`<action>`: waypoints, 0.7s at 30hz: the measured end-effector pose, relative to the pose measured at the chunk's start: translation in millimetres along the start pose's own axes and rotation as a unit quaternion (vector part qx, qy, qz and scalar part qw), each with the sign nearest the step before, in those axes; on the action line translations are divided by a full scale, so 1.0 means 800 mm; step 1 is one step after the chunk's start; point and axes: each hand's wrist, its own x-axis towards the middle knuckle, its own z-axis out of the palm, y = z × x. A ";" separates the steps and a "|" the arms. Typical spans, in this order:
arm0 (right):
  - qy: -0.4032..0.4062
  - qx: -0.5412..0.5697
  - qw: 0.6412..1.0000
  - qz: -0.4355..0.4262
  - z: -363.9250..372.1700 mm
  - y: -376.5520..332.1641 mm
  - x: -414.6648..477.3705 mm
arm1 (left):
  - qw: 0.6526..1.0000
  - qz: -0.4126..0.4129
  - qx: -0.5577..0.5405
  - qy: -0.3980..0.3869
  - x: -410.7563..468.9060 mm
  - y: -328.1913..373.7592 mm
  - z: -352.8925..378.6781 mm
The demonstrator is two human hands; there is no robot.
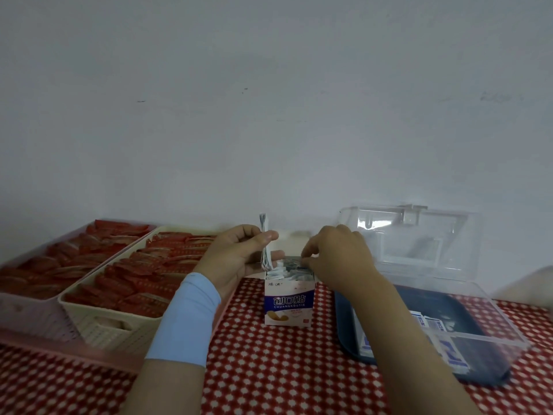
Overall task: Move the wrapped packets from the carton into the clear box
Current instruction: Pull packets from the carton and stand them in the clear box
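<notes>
A small white and blue carton (288, 304) stands upright on the checked cloth, its top open and packed with wrapped packets (287, 269). My left hand (239, 256) grips a thin stack of packets (264, 244) held upright just above the carton's left edge. My right hand (335, 259) reaches into the carton's top from the right and its fingertips pinch packets there. The clear box (478, 310) sits to the right with its lid raised, and a few packets (431, 322) lie inside it.
A dark blue tray (347, 339) lies under the clear box. On the left, a cream basket (98, 319) and a pink basket (30, 313) hold red wrapped items. A white wall rises right behind the table.
</notes>
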 end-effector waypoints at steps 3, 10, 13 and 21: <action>-0.007 -0.026 1.000 -0.008 0.006 -0.003 0.001 | 1.000 0.002 0.011 -0.004 -0.001 -0.002 0.005; -0.019 -0.021 1.000 -0.014 0.004 -0.001 0.000 | 0.999 -0.003 0.042 0.006 0.009 -0.010 0.004; -0.022 -0.034 0.999 -0.013 0.005 -0.003 -0.001 | 0.999 0.005 0.034 0.016 0.010 -0.009 0.004; 0.034 -0.018 0.996 -0.083 0.014 -0.027 0.004 | 0.996 0.035 0.010 0.084 0.013 -0.006 -0.013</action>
